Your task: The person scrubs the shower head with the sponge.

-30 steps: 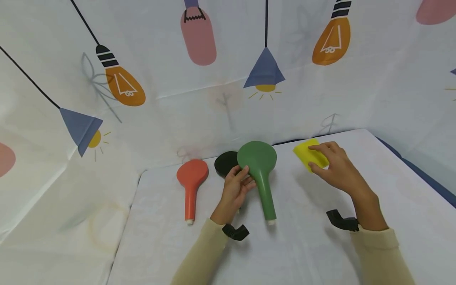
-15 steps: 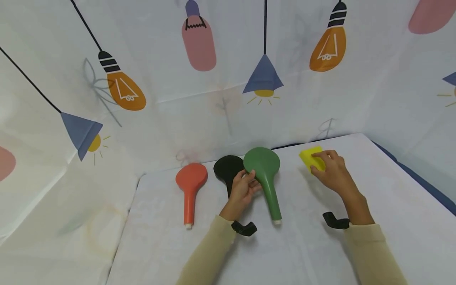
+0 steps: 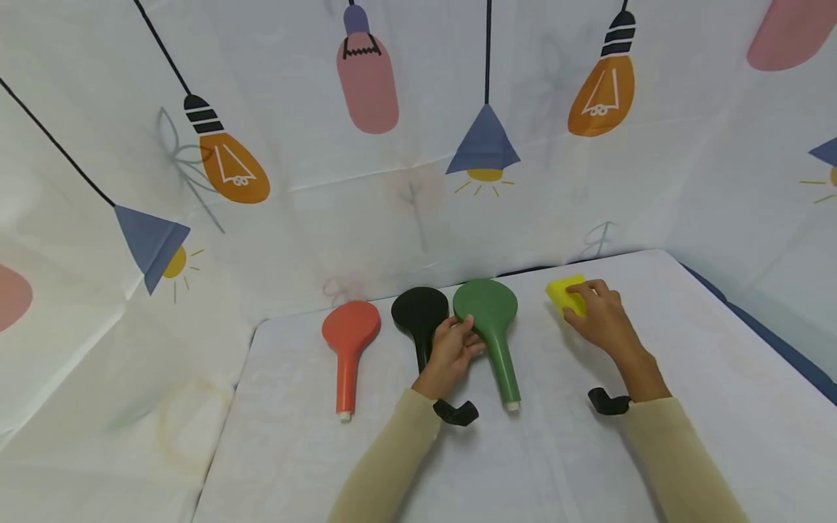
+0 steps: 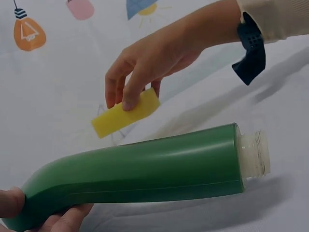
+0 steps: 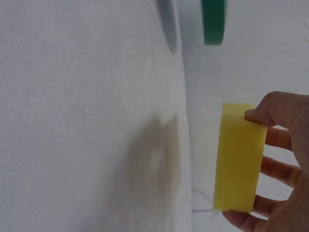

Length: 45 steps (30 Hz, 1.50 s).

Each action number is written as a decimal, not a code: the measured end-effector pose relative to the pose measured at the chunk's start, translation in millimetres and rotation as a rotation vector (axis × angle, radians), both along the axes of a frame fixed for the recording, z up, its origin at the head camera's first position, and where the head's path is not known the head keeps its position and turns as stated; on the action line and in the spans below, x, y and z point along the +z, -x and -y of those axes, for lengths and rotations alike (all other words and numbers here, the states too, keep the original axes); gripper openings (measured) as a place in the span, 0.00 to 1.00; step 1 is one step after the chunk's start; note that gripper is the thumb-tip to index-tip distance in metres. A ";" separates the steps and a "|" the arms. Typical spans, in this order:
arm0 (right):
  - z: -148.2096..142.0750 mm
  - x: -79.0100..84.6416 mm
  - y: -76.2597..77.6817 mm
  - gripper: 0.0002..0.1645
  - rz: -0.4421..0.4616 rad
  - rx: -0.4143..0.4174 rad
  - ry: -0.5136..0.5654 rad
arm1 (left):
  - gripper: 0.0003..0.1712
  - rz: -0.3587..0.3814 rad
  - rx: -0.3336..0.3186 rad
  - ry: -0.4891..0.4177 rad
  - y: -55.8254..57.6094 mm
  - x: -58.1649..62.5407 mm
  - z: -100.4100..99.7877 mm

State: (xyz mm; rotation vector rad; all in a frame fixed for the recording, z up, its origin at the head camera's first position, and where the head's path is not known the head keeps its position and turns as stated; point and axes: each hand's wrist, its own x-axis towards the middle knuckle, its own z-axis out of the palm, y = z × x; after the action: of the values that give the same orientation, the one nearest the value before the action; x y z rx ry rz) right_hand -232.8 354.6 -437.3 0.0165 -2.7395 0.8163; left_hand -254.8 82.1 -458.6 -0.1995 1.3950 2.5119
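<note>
My left hand (image 3: 451,352) grips a green handheld shower head (image 3: 485,305) by the side of its round head. Its threaded pale end (image 4: 256,153) points toward the near side, with a shadow falling on the cloth beneath. To the right, my right hand (image 3: 607,323) holds a yellow sponge (image 3: 562,292) between thumb and fingertips. In the right wrist view the sponge (image 5: 240,164) is raised off the white cloth, its shadow beside it. A black shower head (image 3: 418,312) lies just left of the green one, its handle partly hidden behind my left hand.
A red shower head (image 3: 351,330) lies at the left of the white-covered table (image 3: 281,450). Behind the table stands a white cloth backdrop (image 3: 294,240) printed with lamps and bulbs. Each wrist wears a black band (image 3: 456,412).
My left hand has carried the green shower head slightly right, uncovering more of the black one. My right hand, holding the sponge, has shifted a little nearer and turned the sponge. The head view has tilted slightly.
</note>
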 end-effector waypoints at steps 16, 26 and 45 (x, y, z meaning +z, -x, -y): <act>-5.5 -18.8 9.9 0.28 0.051 -0.037 -0.020 | 0.23 0.043 -0.001 0.022 10.7 -7.2 -10.2; -4.2 -26.7 13.0 0.28 0.073 -0.028 -0.032 | 0.24 0.058 -0.003 0.053 17.8 -17.9 -18.3; -3.9 -29.7 18.2 0.28 0.098 -0.010 -0.033 | 0.27 0.062 0.011 0.045 28.2 -12.5 -25.5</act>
State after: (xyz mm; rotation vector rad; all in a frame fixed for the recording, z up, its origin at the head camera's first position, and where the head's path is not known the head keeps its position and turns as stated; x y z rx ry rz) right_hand -251.0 358.5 -467.0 -0.0317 -2.8421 0.7897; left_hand -283.0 107.6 -471.1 -0.2918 1.4312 2.4624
